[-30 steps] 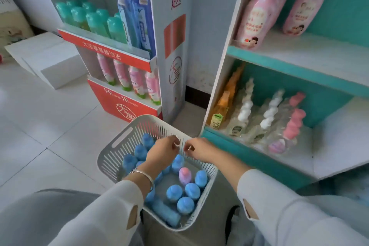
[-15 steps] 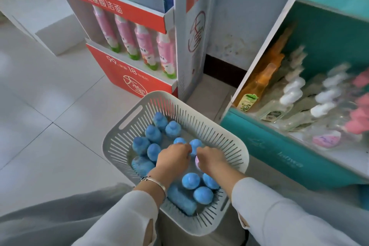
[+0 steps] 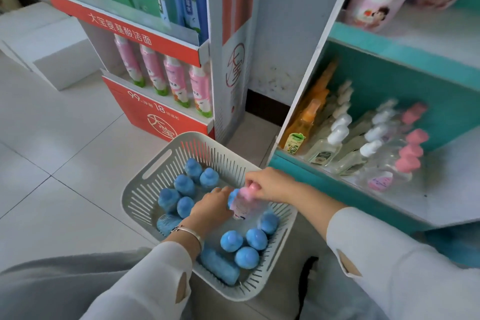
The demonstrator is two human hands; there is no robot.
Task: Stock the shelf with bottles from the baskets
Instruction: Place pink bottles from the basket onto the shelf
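In the head view, a pale grey plastic basket with slotted walls [image 3: 137,205] stands on the white tiled floor [image 3: 65,163], just beside the teal and white shelf [image 3: 324,184]. Many small bottles with round blue caps [image 3: 231,241] fill the basket; most stand upright and a few lie on their side. The right hand [image 3: 270,184] pinches the top of a clear bottle with a pink cap [image 3: 245,200] and holds it tilted above the middle of the basket, its lower end among the blue caps. The left hand [image 3: 213,205] is low inside the basket, close beside this bottle, with a silver bracelet [image 3: 192,231] on the wrist. Its fingers bend downward, but I cannot tell if they hold anything. On the lower board of the shelf there are rows of clear bottles with pink caps [image 3: 410,153], clear bottles with white caps [image 3: 337,135] and orange spray bottles [image 3: 301,127]. A red and white cardboard display stand [image 3: 155,114] with pink tubes [image 3: 174,80] stands behind the basket.
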